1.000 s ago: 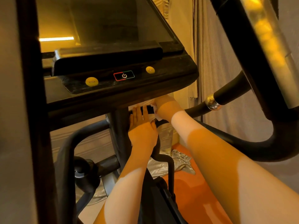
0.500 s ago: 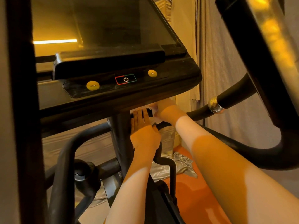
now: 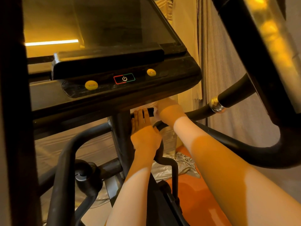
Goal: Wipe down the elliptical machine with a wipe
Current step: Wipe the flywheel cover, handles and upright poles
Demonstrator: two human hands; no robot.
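Wipe point(image 3: 155, 109) is seen as a white scrap under the console point(image 3: 114, 88), bunched in the right hand point(image 3: 169, 108), which is curled around it (fingers mostly hidden). It is judged soft, light and limp, best gripped wadded. The left hand point(image 3: 145, 136) lies flat, fingers straight, against the handlebar point(image 3: 197, 113).

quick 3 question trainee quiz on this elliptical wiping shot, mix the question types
1. True or false: the left hand lies with fingers straight against the black post under the console.
2. Which hand holds the white wipe? A left, B right, C neither.
3. Fill in: the power button sits between two ___ round buttons.

Key: 1 true; 2 B, the right hand has it at the handlebar; 3 yellow.
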